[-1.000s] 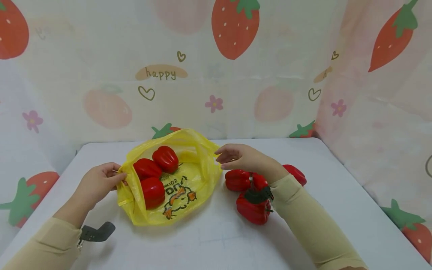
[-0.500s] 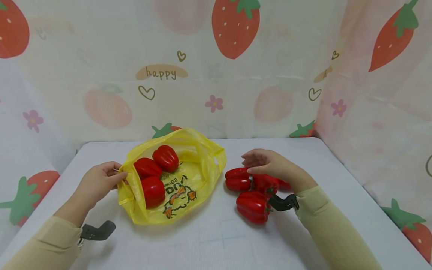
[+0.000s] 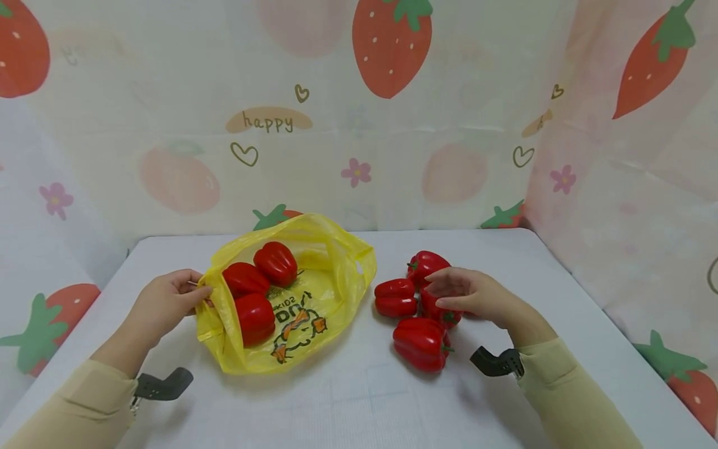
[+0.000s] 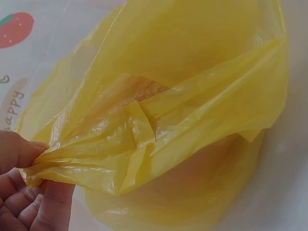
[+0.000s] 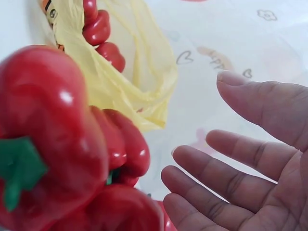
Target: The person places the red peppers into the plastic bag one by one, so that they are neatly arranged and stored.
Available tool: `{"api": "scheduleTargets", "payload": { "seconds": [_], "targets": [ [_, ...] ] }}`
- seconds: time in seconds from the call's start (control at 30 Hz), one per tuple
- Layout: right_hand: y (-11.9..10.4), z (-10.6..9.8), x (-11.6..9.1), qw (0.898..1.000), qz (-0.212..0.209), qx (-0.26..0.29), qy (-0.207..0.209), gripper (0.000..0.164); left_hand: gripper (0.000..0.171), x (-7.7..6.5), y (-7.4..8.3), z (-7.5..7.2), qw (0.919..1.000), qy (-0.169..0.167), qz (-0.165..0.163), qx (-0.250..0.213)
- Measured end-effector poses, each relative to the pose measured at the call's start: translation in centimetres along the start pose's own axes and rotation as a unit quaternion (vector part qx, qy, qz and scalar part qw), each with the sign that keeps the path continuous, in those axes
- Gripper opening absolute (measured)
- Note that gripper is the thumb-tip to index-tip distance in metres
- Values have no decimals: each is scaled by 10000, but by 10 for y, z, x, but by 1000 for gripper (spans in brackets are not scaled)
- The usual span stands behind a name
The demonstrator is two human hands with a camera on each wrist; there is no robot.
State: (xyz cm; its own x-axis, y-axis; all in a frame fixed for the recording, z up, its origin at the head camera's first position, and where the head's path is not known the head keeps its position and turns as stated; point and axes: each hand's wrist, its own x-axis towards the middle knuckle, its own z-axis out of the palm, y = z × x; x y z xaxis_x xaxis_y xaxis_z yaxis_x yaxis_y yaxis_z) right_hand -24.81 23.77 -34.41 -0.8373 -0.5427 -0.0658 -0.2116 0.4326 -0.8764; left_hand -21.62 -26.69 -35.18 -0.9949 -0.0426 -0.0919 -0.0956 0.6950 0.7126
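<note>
A yellow plastic bag (image 3: 336, 305) lies with its mouth spread wide, three red bell peppers (image 3: 275, 264) inside it. My left hand (image 3: 168, 302) pinches the bag's left rim between thumb and fingers; the left wrist view shows the gathered plastic (image 4: 86, 163). To the right of the bag several more red bell peppers (image 3: 422, 344) sit in a cluster on the table. Over this cluster's right side hovers my right hand (image 3: 477, 296), fingers loosely extended and holding nothing. It partly covers the peppers behind it. In the right wrist view a pepper (image 5: 53, 120) with a green stem looms close beside the fingers.
The white table (image 3: 359, 411) runs back to a fabric backdrop (image 3: 392, 137) printed with strawberries. Another printed sheet (image 3: 645, 218) stands along the right side. Dark camera mounts (image 3: 162, 384) stick out from both wrists.
My right hand has moved from the bag's right edge rightward and nearer, to above the loose peppers. The bag's right edge has spread slightly outward. My left hand stays in place.
</note>
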Motion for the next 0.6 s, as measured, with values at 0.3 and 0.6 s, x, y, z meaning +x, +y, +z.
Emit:
{"api": "scheduleTargets", "payload": {
  "seconds": [0.3,0.6],
  "targets": [
    [12,9,-18,9993,116,240,-247,45,43,0,-1,1,10000,23,-6,27],
    [23,17,-25,9990,201,297,-253,48,44,0,-2,1,10000,46,12,45]
  ]
}}
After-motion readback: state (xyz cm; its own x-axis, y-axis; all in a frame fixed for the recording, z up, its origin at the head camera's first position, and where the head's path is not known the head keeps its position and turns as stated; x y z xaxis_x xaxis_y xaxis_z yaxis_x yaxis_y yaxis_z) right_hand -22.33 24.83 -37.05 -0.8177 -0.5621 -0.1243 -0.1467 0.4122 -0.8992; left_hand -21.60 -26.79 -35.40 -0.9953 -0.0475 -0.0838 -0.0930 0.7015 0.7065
